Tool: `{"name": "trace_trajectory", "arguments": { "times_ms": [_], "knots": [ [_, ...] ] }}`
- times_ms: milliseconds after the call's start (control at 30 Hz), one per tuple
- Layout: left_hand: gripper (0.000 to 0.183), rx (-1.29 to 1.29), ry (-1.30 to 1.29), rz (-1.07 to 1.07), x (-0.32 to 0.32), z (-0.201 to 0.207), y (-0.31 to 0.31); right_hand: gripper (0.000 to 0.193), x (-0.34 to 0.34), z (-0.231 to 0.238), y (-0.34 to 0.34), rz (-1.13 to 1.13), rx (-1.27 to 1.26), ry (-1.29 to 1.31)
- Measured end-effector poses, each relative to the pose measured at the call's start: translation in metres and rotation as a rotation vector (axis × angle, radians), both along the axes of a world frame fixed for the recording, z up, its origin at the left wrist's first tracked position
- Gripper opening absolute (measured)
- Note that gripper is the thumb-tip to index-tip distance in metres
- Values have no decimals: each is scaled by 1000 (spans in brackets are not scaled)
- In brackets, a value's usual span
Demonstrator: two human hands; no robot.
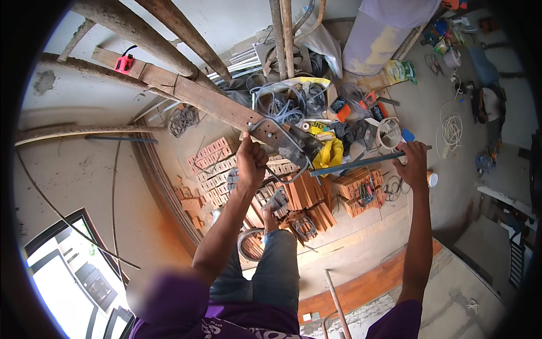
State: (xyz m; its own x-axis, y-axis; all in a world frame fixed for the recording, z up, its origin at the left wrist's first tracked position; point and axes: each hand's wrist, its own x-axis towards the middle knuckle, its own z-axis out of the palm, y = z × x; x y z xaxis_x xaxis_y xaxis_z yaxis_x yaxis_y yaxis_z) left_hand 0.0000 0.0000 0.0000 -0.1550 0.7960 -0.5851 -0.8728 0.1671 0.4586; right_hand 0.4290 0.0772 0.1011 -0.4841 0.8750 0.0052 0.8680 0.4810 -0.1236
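Observation:
A long wooden plank runs from the upper left to the middle, with pegs and holes near its close end. At that end lies a thin steel rod, bent into an open loop. My left hand is closed around the rod, its thumb up against the plank's edge. To the right, my right hand grips a blue-grey metal bar near its outer end. The bar's other end reaches the bent rod, though the exact contact is hard to make out.
Thick poles lean across the upper left, beside a red tape measure on the plank. Below are bricks and more hollow bricks. Coiled grey tubing, a yellow bag and a white bucket crowd the floor.

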Motion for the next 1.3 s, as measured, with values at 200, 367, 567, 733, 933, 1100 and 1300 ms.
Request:
{"name": "trace_trajectory", "arguments": {
  "times_ms": [200,367,567,733,933,1100,1300],
  "knots": [
    [41,-15,19,-1,3,1,0,40,5,-2,1,7,8,20],
    [41,5,5,-13,-1,-6,0,40,0,4,2,6,3,8],
    [38,-56,112,121,8,-7,3,41,-6,4,-7,-19,20,-23],
    [37,-77,132,152,11,-11,-1,43,-5,-6,-23,-35,71,-33],
    [35,-79,128,156,12,-10,-1,39,-9,-2,-41,-126,51,-63],
    [34,-77,121,156,5,-10,-2,37,-16,-18,-87,-285,22,-66],
    [34,-79,88,96,3,-24,5,38,-13,-15,-87,-293,23,-54]
  ]
}}
